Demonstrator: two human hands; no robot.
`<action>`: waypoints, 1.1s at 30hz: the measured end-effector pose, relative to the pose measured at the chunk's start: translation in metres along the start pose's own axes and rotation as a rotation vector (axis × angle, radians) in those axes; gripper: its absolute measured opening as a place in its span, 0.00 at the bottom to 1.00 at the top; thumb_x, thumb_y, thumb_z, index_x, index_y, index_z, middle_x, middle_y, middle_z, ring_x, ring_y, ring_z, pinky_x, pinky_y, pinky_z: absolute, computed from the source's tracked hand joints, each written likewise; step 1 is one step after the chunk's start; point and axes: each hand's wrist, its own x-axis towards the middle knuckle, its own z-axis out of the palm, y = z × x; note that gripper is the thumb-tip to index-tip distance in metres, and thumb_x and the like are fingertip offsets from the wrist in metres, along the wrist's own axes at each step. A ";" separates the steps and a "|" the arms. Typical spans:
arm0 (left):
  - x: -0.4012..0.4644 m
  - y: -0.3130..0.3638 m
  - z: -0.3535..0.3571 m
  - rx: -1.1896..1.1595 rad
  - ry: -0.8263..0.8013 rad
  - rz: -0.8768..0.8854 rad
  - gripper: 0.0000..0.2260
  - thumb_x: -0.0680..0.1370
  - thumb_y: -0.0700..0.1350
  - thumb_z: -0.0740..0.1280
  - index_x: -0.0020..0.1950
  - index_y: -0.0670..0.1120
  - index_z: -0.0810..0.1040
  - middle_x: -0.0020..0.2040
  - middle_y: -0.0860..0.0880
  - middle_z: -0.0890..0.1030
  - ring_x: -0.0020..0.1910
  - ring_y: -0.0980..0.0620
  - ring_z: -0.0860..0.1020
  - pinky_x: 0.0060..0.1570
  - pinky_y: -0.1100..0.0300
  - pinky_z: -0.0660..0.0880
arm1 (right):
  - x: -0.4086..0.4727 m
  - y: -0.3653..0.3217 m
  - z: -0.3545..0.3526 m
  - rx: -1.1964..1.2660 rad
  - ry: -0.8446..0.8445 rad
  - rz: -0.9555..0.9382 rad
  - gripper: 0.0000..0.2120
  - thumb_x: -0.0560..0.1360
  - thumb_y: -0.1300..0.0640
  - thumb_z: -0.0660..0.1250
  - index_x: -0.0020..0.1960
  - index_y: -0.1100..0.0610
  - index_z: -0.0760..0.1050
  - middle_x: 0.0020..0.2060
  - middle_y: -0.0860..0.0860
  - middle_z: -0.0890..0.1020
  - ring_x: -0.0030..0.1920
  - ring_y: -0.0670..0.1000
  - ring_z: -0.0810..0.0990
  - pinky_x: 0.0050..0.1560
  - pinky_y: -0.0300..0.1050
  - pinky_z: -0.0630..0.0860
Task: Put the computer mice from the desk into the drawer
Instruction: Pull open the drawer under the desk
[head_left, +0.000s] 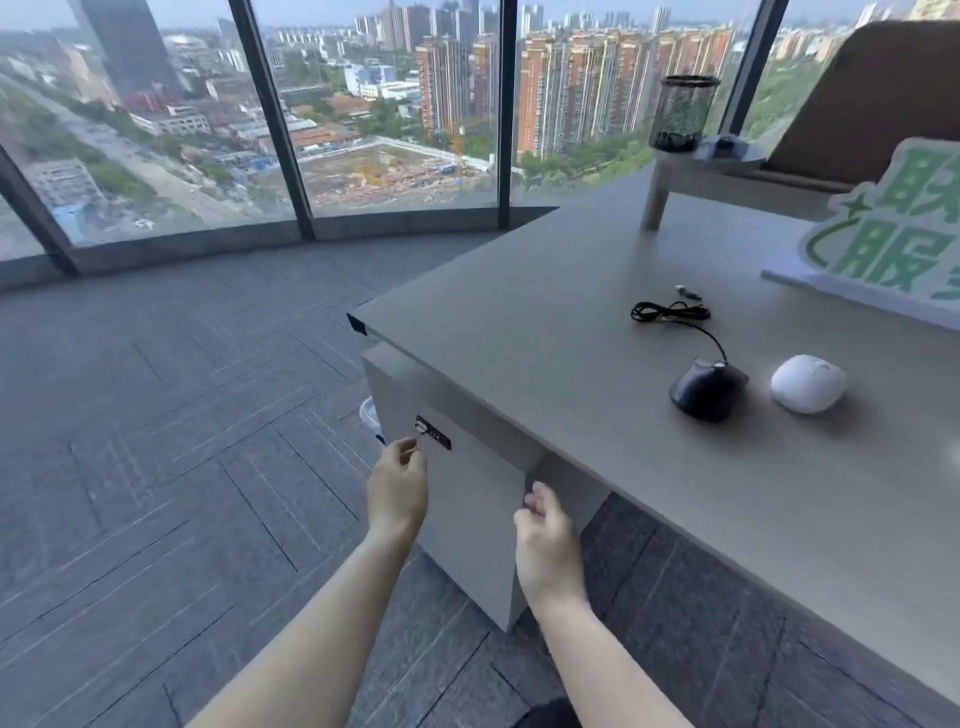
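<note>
Both hands are reaching to the drawer front under the surface: the left hand is pinching just below the lock, empty; the right hand is curling loosely at the front's right edge. Above the drawer, the black mouse and the white mouse are lying side by side.

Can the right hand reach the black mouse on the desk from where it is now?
Probably yes. The right hand is at the edge of the drawer front, holding nothing, and the desk around the black mouse is bare; only the white mouse lies beside it.
</note>
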 end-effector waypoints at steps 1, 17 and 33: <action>0.010 -0.006 0.004 -0.035 -0.002 -0.062 0.18 0.77 0.45 0.59 0.65 0.44 0.75 0.60 0.44 0.81 0.58 0.45 0.79 0.60 0.48 0.75 | 0.005 0.001 0.001 -0.021 0.002 0.029 0.24 0.80 0.62 0.56 0.75 0.59 0.61 0.72 0.57 0.70 0.70 0.54 0.70 0.64 0.44 0.66; 0.115 -0.026 0.056 -0.467 0.062 -0.472 0.08 0.79 0.43 0.61 0.52 0.40 0.75 0.48 0.41 0.77 0.48 0.41 0.79 0.47 0.43 0.80 | 0.040 0.016 0.024 -0.028 0.175 0.069 0.22 0.74 0.65 0.58 0.68 0.60 0.72 0.63 0.56 0.80 0.63 0.52 0.79 0.63 0.50 0.76; 0.038 -0.081 -0.058 -0.522 0.211 -0.499 0.12 0.80 0.44 0.60 0.62 0.42 0.71 0.54 0.43 0.75 0.51 0.45 0.76 0.54 0.42 0.78 | -0.037 0.039 0.038 -0.121 -0.256 -0.070 0.13 0.75 0.44 0.67 0.39 0.52 0.79 0.32 0.45 0.81 0.35 0.44 0.77 0.41 0.42 0.75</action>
